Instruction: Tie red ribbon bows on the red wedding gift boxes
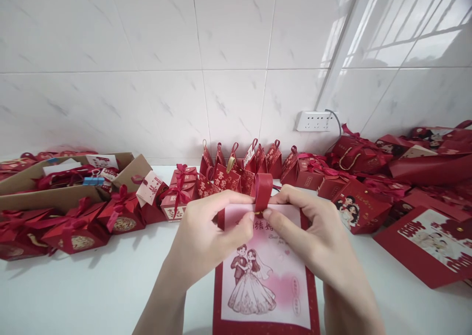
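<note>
A red paper gift bag (265,281) with a pink panel showing a cartoon bride and groom lies in front of me on the white table (92,286). A red ribbon loop (263,190) stands up at its top edge. My left hand (208,239) pinches the bag's top edge at the foot of the ribbon. Pinching the same spot from the right is my right hand (313,241), its fingertips meeting those of the left at a small gold fastener (257,211).
Small red favour boxes with ribbons (236,170) stand in a row against the tiled wall. A cardboard box (70,180) with more red items sits at left. Larger red bags (429,244) are heaped at right below a wall socket (316,121).
</note>
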`<state>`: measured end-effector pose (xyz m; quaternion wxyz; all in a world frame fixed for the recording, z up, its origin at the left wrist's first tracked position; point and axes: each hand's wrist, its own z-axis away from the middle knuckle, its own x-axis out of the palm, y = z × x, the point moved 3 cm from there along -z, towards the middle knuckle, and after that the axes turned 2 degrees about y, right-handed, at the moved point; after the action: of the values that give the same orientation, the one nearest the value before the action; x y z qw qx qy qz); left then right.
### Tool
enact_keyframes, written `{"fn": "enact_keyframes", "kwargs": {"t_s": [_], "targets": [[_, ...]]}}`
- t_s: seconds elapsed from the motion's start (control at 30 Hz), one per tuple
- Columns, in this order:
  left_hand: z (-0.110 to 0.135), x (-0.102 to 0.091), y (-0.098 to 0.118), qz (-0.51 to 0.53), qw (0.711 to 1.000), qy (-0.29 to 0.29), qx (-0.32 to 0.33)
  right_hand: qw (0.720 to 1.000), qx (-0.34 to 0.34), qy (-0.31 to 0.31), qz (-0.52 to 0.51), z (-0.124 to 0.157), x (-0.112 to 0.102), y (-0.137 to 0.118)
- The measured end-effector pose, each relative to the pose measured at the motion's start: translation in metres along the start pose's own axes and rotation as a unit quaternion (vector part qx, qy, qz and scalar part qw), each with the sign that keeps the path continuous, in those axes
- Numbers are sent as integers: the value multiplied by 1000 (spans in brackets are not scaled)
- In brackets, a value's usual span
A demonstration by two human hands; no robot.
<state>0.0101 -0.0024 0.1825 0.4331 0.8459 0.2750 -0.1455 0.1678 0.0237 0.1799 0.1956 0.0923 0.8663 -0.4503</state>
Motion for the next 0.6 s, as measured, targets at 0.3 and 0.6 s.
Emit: {"fn": "enact_keyframes", "kwargs": {"t_s": [0.3,0.6], "targets": [[-3,7,-1,114,987,-45,-100,1000,-1,-5,-8,1,0,-1],[-8,13,-4,182,968,-96,-145,1000,-3,12,9,-1,-2,0]]}}
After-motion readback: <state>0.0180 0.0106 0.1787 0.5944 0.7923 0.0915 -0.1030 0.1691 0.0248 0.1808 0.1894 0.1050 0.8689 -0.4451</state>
